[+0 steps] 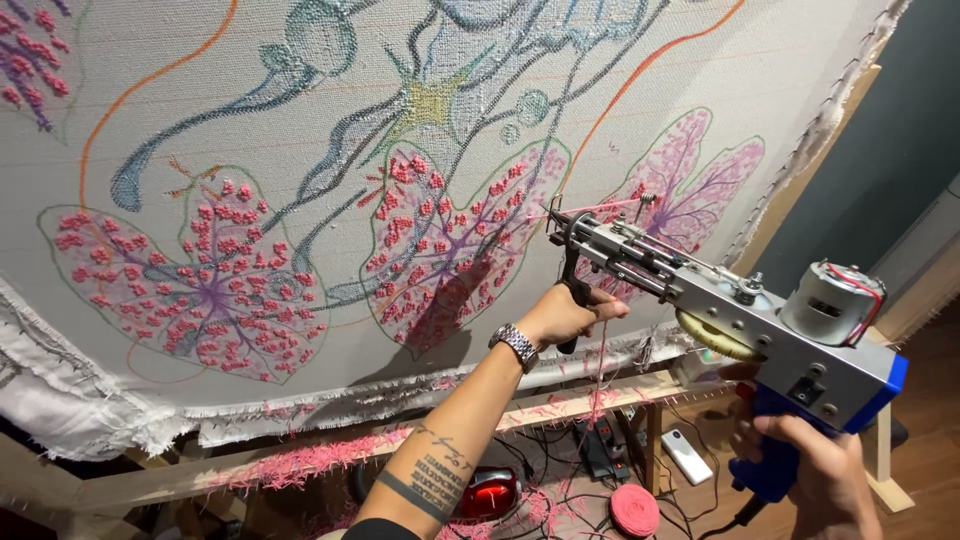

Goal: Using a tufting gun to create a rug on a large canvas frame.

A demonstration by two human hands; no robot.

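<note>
My right hand point(810, 465) grips the blue handle of the tufting gun point(720, 300), my left hand point(565, 315) grips its front handle, and its long body points up-left, tip at the cloth point(300, 150).

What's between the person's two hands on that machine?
In the head view, the tufting gun's grey metal body spans from the left hand on the front black handle to the right hand on the blue grip, with pink yarn hanging beside.

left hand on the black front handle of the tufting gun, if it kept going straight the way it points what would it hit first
Most likely the stretched cloth. The left hand grips the black handle of the tufting gun and points toward the pink-tufted leaf; depth is unclear, but nothing else shows between them.
</note>
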